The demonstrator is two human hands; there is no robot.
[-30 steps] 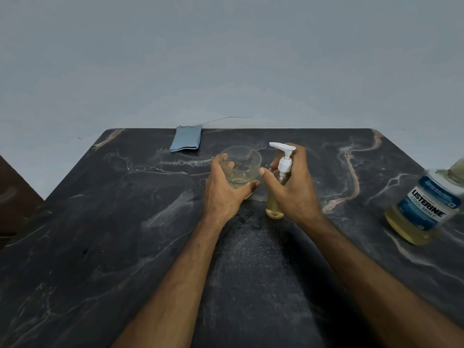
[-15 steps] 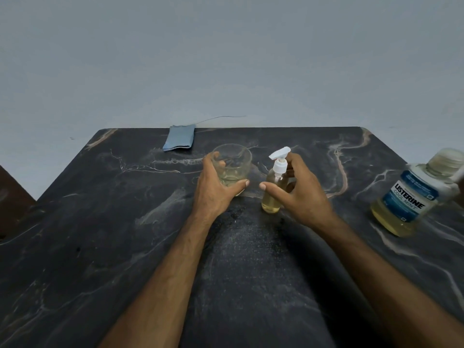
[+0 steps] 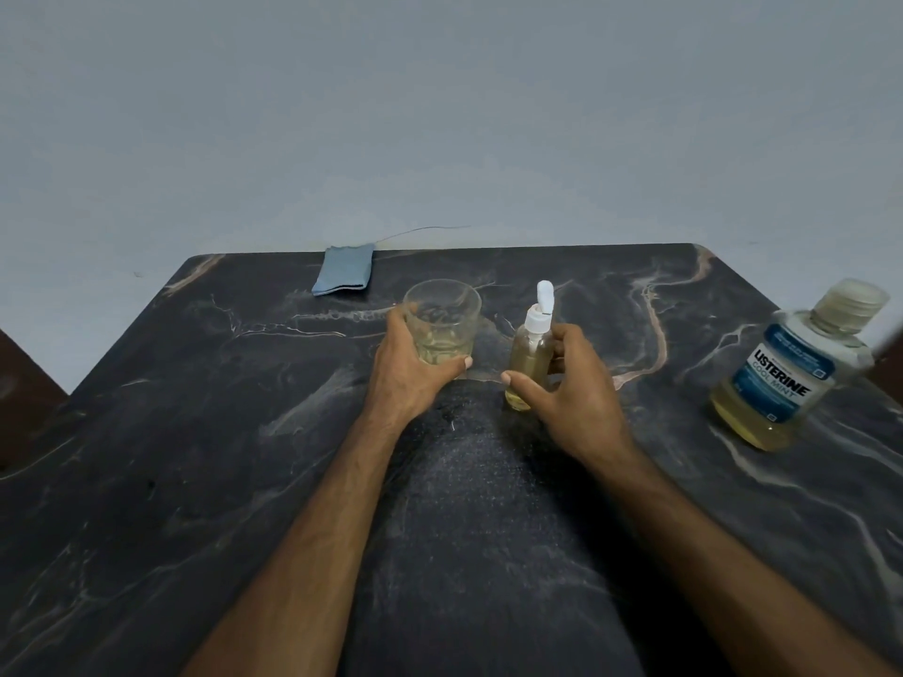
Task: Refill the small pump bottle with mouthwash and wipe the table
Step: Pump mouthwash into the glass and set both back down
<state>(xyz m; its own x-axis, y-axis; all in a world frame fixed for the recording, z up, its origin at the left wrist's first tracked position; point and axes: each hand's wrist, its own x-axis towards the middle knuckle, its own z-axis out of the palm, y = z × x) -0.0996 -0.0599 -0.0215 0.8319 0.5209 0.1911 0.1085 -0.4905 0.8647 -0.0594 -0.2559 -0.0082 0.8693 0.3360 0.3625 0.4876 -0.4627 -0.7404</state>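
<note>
A small clear pump bottle (image 3: 528,356) with a white pump head stands on the dark marble table (image 3: 195,432), holding yellowish mouthwash. My right hand (image 3: 574,400) curls round it, thumb across its lower front and fingers behind. Just to its left stands a clear glass (image 3: 447,317) with a little yellowish liquid at the bottom; my left hand (image 3: 405,376) grips its near side. A large Listerine mouthwash bottle (image 3: 789,378), capped and partly full, stands at the right. A folded blue cloth (image 3: 344,277) lies at the table's far edge.
A grey wall rises right behind the table's far edge. A thin wire (image 3: 425,231) runs along the wall above the cloth. Dark brown furniture (image 3: 24,378) shows at the left edge. A dusty pale smear marks the table between my forearms.
The pump nozzle has turned from pointing left to pointing away from me. My right hand's grip on the bottle has loosened. My left hand has stayed on the glass.
</note>
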